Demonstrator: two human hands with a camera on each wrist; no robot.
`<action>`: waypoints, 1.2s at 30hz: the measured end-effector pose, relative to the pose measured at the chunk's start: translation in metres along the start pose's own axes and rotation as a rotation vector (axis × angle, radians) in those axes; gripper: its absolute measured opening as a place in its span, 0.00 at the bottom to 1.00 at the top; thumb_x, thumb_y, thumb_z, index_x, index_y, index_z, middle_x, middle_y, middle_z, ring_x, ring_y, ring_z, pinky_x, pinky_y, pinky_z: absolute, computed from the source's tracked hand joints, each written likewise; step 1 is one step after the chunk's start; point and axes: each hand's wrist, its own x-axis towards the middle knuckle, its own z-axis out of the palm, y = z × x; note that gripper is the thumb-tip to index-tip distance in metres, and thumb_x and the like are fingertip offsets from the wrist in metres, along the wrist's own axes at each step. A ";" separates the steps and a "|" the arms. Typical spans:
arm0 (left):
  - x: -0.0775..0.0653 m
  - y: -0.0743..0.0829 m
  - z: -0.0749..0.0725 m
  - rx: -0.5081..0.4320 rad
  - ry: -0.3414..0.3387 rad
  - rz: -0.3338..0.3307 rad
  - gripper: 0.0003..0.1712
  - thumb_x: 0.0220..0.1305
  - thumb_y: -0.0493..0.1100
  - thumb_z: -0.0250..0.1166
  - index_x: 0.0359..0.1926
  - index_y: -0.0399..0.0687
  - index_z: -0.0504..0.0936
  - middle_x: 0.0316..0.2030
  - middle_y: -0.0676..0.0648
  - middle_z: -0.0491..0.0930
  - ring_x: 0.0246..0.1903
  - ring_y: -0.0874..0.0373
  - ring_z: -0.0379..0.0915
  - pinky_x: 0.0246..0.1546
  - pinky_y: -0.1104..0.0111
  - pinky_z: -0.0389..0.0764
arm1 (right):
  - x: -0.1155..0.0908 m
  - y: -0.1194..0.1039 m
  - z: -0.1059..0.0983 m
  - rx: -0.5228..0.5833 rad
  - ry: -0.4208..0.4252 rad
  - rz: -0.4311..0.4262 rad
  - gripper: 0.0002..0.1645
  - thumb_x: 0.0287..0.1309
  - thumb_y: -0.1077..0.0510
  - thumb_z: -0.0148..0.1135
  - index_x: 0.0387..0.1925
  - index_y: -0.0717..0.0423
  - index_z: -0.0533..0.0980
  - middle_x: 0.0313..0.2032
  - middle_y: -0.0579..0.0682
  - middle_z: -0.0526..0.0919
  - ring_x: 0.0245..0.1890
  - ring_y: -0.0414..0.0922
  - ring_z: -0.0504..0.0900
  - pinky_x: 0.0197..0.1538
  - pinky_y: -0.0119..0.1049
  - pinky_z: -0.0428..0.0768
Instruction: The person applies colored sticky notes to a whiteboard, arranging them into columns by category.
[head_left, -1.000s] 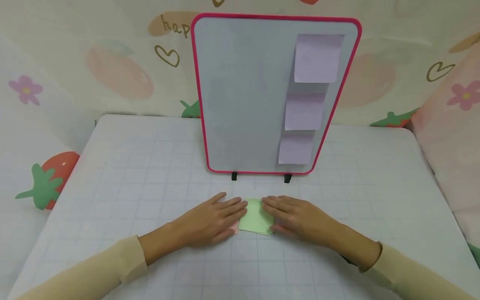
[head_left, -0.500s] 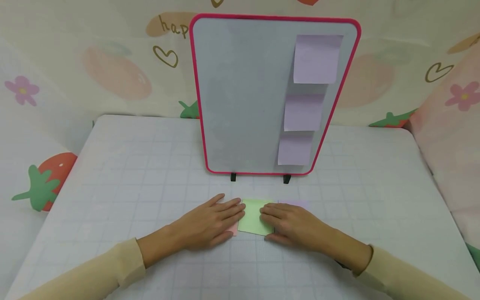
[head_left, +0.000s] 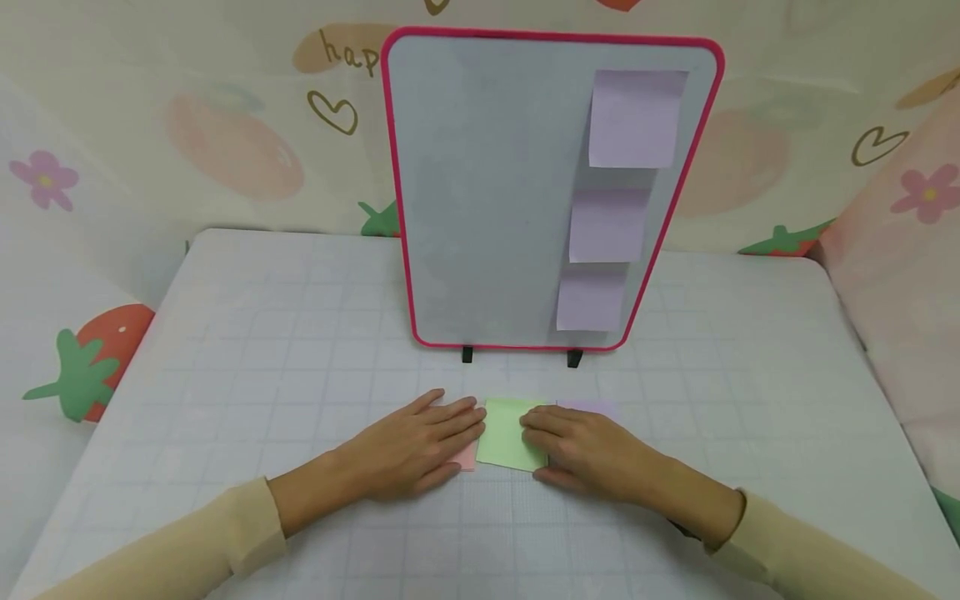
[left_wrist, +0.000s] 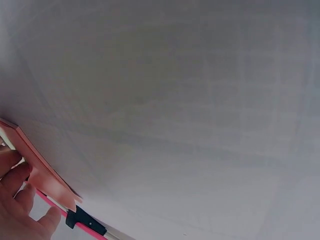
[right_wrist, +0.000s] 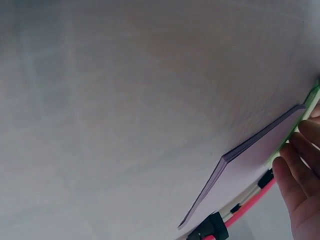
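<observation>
A pale green sticky note pad (head_left: 501,435) lies flat on the table between my two hands. My left hand (head_left: 420,446) rests with fingers extended over a pink sticky note pad (head_left: 467,459), which it mostly covers; the left wrist view shows the pink pad's edge (left_wrist: 50,185) beside the fingers. The fingertips of my right hand (head_left: 588,454) lie on the right part of the green pad, thumb near its lower right corner. Under that hand, a purple sticky note pad (head_left: 592,408) peeks out at the top; more of its side (right_wrist: 260,145) appears in the right wrist view.
Behind the pads stands a whiteboard (head_left: 487,192) with a red-pink frame on small black feet (head_left: 573,358). Three purple sticky notes (head_left: 636,121) hang in a column down its right side. A white grid-patterned cloth (head_left: 300,333) covers the table.
My right hand has slid slightly left on the green pad, uncovering the purple pad's top edge. The green pad's lower edge looks more even. My left hand has shifted slightly left.
</observation>
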 end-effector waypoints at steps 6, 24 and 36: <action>-0.002 0.001 0.000 0.013 -0.006 0.004 0.33 0.75 0.56 0.50 0.73 0.46 0.65 0.73 0.47 0.62 0.74 0.54 0.53 0.71 0.52 0.57 | 0.000 0.001 0.000 0.018 -0.001 0.003 0.24 0.57 0.49 0.72 0.50 0.59 0.81 0.54 0.52 0.81 0.59 0.49 0.78 0.63 0.42 0.75; -0.004 0.001 0.001 0.024 0.000 0.012 0.32 0.76 0.56 0.49 0.73 0.46 0.65 0.73 0.48 0.62 0.74 0.54 0.52 0.71 0.52 0.56 | 0.001 0.002 0.002 0.042 0.063 -0.005 0.12 0.57 0.58 0.66 0.43 0.57 0.82 0.50 0.53 0.83 0.55 0.48 0.80 0.59 0.42 0.78; -0.005 0.000 0.003 0.014 0.026 0.023 0.32 0.75 0.55 0.50 0.73 0.47 0.66 0.72 0.48 0.63 0.74 0.54 0.53 0.71 0.51 0.56 | 0.003 0.004 0.000 0.147 0.086 0.047 0.06 0.55 0.66 0.65 0.37 0.62 0.82 0.43 0.52 0.85 0.50 0.47 0.84 0.52 0.40 0.82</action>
